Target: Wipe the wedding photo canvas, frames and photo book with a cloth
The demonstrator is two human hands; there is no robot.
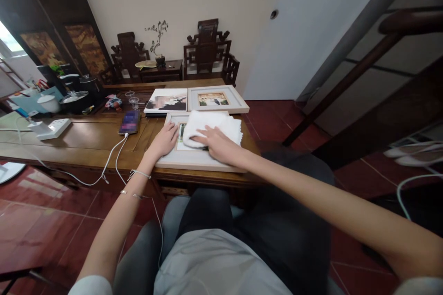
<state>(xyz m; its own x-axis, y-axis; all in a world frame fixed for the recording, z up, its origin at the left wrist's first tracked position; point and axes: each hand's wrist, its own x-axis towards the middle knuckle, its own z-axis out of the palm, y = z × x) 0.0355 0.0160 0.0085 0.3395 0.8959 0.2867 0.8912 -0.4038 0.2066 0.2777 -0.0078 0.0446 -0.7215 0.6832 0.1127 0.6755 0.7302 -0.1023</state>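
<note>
A pale-framed picture [194,159] lies flat at the near edge of a wooden table [90,140]. My left hand [164,140] rests on its left side with the fingers stretched flat, holding nothing. My right hand [216,144] presses down on a folded white cloth [214,125] that covers the frame's glass, fingers spread over the cloth's near edge. Behind this frame lie a second pale-framed picture [217,98] and an unframed photo print [166,101].
A phone [129,121] on a white cable lies left of the frames. A white power strip [55,128], bowls and small items fill the table's left end. Carved dark chairs [207,53] stand against the far wall. Stair rails rise at the right.
</note>
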